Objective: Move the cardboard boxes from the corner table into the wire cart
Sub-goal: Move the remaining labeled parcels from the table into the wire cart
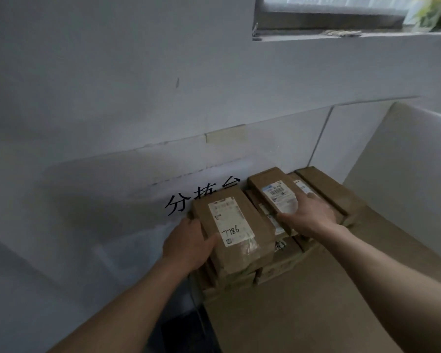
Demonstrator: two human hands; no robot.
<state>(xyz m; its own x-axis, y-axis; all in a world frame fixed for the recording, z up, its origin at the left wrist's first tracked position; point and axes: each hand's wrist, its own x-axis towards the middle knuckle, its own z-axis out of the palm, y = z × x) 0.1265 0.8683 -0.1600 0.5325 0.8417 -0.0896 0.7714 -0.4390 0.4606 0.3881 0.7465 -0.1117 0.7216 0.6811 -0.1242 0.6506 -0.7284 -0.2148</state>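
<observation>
Several brown cardboard boxes with white shipping labels are stacked in the corner of a cardboard-covered table [316,301]. My left hand [186,247] grips the left side of the nearest top box [236,235], whose label bears the handwritten number 7786; the thumb lies on its top. My right hand [308,215] grips the near end of a narrower labelled box [270,186] lying on top of the stack behind. More boxes [326,189] lie to the right against the white panel. No wire cart is in view.
A white wall [112,123] with black printed characters stands right behind the stack. A white panel [405,161] closes off the right side. A window ledge [341,34] runs high above. The dark floor [183,327] shows left of the table edge.
</observation>
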